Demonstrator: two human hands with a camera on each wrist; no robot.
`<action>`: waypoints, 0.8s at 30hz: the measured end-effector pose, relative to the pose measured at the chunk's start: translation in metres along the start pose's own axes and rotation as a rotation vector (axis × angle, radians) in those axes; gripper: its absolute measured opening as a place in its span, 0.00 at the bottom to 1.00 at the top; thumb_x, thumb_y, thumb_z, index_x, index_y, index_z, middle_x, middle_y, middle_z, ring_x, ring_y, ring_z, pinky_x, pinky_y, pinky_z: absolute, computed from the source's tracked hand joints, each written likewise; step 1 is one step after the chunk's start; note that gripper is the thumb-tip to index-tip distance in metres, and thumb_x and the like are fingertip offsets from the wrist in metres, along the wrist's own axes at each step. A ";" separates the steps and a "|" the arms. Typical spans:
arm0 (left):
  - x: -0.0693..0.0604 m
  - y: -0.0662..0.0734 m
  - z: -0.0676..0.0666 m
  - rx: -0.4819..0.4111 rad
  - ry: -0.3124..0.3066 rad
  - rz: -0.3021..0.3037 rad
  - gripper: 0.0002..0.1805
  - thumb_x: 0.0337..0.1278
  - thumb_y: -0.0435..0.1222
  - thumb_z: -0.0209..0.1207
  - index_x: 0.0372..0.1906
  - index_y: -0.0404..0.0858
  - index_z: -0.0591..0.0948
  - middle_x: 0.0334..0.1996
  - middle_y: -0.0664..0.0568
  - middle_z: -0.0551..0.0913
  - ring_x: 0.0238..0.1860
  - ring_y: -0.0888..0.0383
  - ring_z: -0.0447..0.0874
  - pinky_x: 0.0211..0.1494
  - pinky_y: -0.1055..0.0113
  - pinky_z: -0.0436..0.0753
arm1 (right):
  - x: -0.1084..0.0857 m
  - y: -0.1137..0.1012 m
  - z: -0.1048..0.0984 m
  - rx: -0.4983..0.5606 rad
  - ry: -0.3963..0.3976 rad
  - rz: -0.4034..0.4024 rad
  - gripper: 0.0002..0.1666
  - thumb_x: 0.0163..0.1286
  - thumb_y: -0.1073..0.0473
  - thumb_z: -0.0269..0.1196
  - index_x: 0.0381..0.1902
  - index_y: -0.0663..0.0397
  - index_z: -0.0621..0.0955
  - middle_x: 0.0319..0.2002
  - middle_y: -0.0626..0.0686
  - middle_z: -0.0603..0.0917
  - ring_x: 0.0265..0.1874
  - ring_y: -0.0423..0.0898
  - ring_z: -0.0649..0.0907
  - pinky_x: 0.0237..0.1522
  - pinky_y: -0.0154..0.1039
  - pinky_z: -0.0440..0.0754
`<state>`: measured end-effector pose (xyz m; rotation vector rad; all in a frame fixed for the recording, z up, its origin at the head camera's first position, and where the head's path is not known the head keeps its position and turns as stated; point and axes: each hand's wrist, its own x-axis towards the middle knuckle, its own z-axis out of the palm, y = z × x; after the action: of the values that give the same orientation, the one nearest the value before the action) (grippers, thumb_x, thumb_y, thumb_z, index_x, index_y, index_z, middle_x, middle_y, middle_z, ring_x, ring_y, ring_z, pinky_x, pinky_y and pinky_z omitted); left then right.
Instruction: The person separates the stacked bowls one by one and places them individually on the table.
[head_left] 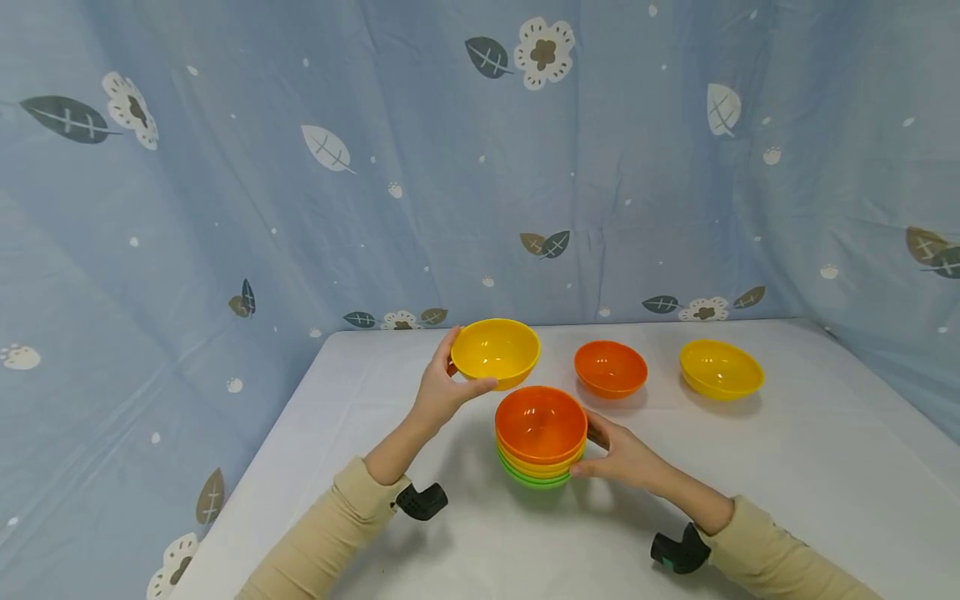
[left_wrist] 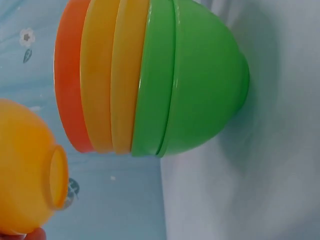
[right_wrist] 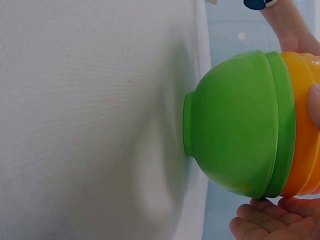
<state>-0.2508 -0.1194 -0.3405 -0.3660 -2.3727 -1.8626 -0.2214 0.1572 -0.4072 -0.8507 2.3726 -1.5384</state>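
My left hand (head_left: 442, 387) holds up a yellow bowl (head_left: 495, 350) by its left side, thumb at the near side. In the left wrist view this bowl (left_wrist: 25, 170) shows its underside, beside the stack and apart from it. My right hand (head_left: 618, 454) grips the right side of a bowl stack (head_left: 540, 425), with the thumb at the near side. An orange bowl tops the stack, above two yellow and two green bowls (right_wrist: 235, 125). Whether the stack's base touches the table cannot be told.
Behind the stack, an orange bowl (head_left: 611, 371) sits on the white-covered table (head_left: 825, 450). Farther right is another yellow bowl (head_left: 720, 371). A blue patterned curtain (head_left: 450, 167) hangs along the table's back and sides.
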 end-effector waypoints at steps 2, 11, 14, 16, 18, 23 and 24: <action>0.002 -0.001 -0.001 0.002 0.008 -0.003 0.50 0.45 0.35 0.67 0.71 0.38 0.49 0.65 0.44 0.62 0.58 0.49 0.66 0.59 0.56 0.72 | 0.000 0.000 0.000 -0.002 0.002 0.000 0.50 0.53 0.56 0.69 0.68 0.65 0.56 0.67 0.63 0.61 0.64 0.62 0.63 0.61 0.57 0.62; 0.010 -0.010 -0.006 0.008 0.044 -0.041 0.53 0.44 0.39 0.68 0.72 0.40 0.48 0.67 0.46 0.59 0.61 0.49 0.63 0.63 0.56 0.68 | 0.001 0.000 0.000 -0.005 0.004 0.003 0.51 0.53 0.56 0.70 0.68 0.65 0.56 0.66 0.63 0.61 0.64 0.62 0.63 0.60 0.56 0.63; 0.012 -0.013 -0.006 0.010 0.052 -0.046 0.54 0.42 0.41 0.69 0.72 0.40 0.47 0.67 0.46 0.58 0.61 0.49 0.63 0.62 0.56 0.69 | 0.001 0.001 0.000 -0.006 0.004 0.006 0.51 0.53 0.56 0.70 0.68 0.65 0.56 0.67 0.63 0.61 0.64 0.62 0.63 0.60 0.56 0.63; 0.014 -0.015 -0.006 0.011 0.057 -0.042 0.55 0.41 0.41 0.70 0.72 0.40 0.47 0.68 0.46 0.57 0.62 0.49 0.63 0.62 0.56 0.69 | 0.001 0.001 0.000 -0.005 0.003 0.009 0.51 0.53 0.56 0.70 0.68 0.65 0.56 0.67 0.63 0.61 0.64 0.62 0.63 0.60 0.56 0.63; 0.016 -0.019 -0.006 0.008 0.063 -0.039 0.55 0.41 0.41 0.70 0.72 0.39 0.47 0.67 0.46 0.57 0.62 0.49 0.63 0.62 0.55 0.69 | 0.001 0.001 0.000 -0.006 0.001 0.011 0.51 0.53 0.55 0.69 0.68 0.65 0.56 0.67 0.63 0.61 0.64 0.62 0.63 0.60 0.56 0.63; 0.021 -0.027 -0.004 0.008 0.083 -0.046 0.54 0.42 0.39 0.69 0.71 0.39 0.48 0.66 0.45 0.59 0.61 0.49 0.63 0.62 0.55 0.68 | 0.000 0.000 0.000 -0.009 0.002 0.011 0.51 0.53 0.56 0.69 0.68 0.66 0.56 0.66 0.63 0.61 0.64 0.62 0.63 0.60 0.56 0.63; 0.022 -0.029 -0.004 0.012 0.086 -0.049 0.54 0.42 0.39 0.69 0.71 0.39 0.48 0.66 0.45 0.59 0.62 0.49 0.63 0.63 0.55 0.68 | 0.000 0.000 0.000 -0.009 0.002 0.010 0.51 0.53 0.56 0.69 0.67 0.66 0.56 0.66 0.63 0.61 0.64 0.62 0.63 0.60 0.56 0.63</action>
<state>-0.2797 -0.1266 -0.3615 -0.2230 -2.3557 -1.8441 -0.2219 0.1575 -0.4072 -0.8378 2.3839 -1.5266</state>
